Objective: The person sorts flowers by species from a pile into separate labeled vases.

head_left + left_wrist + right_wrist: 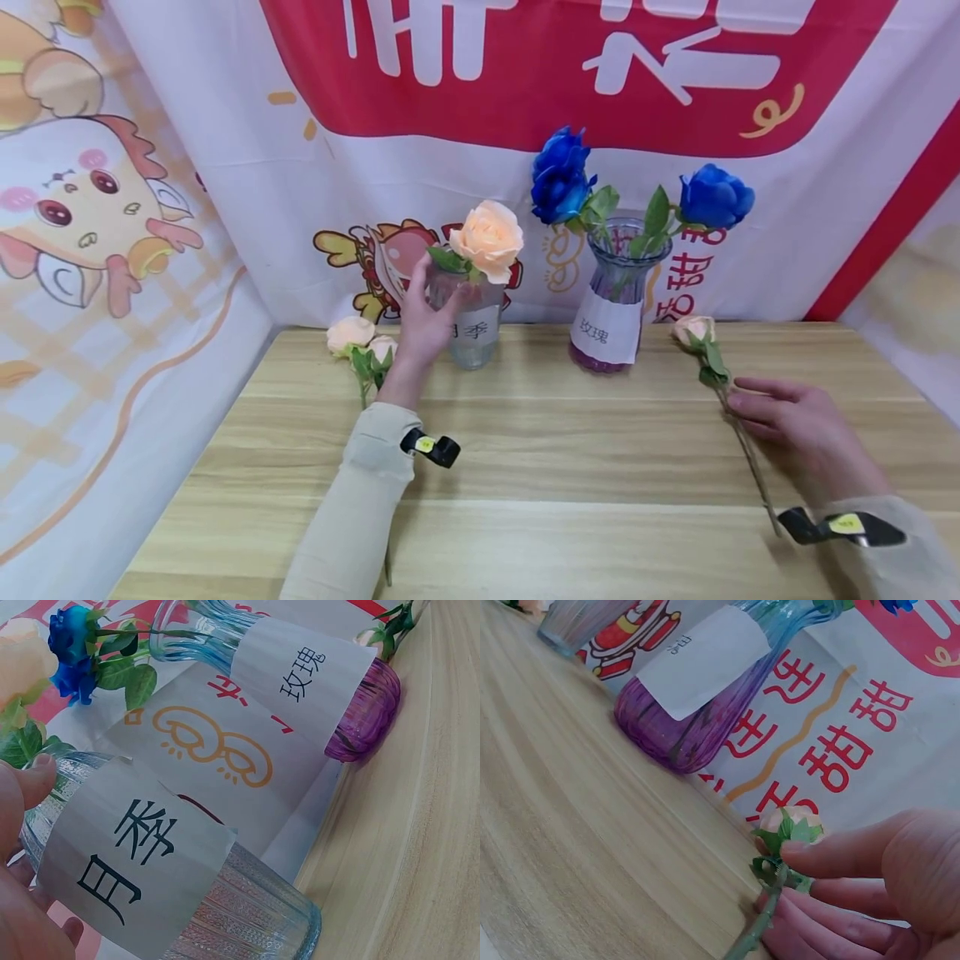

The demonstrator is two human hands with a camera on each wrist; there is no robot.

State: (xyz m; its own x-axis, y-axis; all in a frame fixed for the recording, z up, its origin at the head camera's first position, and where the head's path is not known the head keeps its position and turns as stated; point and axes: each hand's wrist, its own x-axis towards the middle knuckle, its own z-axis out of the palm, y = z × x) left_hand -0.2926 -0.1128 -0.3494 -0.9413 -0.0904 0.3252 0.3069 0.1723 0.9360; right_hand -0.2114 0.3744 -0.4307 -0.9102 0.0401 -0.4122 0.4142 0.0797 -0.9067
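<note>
The left hand [424, 333] wraps thumb and spread fingers around the upper part of the clear vase [474, 357], upright on the table [540, 458] as seen from here. A large peach rose [489, 240] sits in its mouth. The right hand [806, 429] pinches, thumb against fingers, the stem of a pale rose [697, 331] at the table's right. Between the hands stands a blue-purple vase [626, 287] holding blue roses [716, 196]. A pale two-bloom spray [350, 335] lies beneath the left forearm [352, 508].
</note>
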